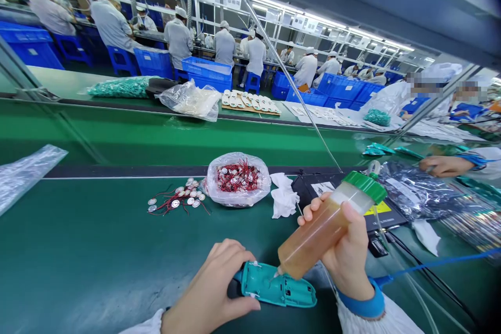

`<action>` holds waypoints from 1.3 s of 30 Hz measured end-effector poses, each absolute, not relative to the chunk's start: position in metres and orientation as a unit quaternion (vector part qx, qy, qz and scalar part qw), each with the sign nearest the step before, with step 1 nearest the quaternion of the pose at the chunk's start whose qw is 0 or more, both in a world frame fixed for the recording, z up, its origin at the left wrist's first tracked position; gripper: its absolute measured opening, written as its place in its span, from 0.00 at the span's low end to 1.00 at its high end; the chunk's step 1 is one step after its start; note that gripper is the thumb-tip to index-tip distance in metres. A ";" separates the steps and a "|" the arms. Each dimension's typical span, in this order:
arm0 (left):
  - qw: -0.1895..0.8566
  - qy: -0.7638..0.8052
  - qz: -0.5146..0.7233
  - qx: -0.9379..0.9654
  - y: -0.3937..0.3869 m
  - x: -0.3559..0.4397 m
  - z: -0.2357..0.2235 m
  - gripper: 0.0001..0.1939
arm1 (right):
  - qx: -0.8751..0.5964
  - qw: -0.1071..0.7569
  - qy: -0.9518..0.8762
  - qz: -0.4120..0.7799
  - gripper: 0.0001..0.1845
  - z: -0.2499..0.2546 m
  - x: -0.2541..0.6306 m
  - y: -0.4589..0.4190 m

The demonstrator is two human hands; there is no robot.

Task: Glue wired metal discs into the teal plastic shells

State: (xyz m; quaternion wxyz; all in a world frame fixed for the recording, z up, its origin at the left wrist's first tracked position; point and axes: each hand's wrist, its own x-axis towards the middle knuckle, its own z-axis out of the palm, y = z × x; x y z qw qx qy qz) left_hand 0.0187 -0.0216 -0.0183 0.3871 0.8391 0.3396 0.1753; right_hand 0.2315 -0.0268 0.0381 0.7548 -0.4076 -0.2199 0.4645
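Observation:
My left hand [219, 284] is shut around one end of a teal plastic housing [274, 286], pressing it to the green bench mat [97, 250]. My right hand [344, 250] grips a translucent squeeze bottle of amber liquid [317, 232] with a green cap [366, 186], tilted with its narrow tip down. That tip touches the top of the housing near its middle. Part of the housing lies hidden under my left hand. To the far side, a clear plastic bag [237, 180] holds a heap of small metal discs with red wires.
Several loose wired discs [178, 198] lie left of the bag, and crumpled white tissue [284, 197] lies to its right. A black device [332, 193] with cables and a silver bag [415, 190] sit at right. A co-worker's hand [444, 166] reaches in from the right. Beyond the conveyor, workers stand among blue crates.

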 end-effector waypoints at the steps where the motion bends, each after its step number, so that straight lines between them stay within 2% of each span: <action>1: 0.387 0.339 0.173 0.840 -0.022 0.019 -0.018 0.19 | -0.408 0.754 -0.222 0.464 0.19 0.038 0.231 -0.027; 39: 0.383 0.327 0.182 0.844 -0.020 0.017 -0.020 0.21 | -0.405 0.740 -0.253 0.473 0.19 0.026 0.222 -0.026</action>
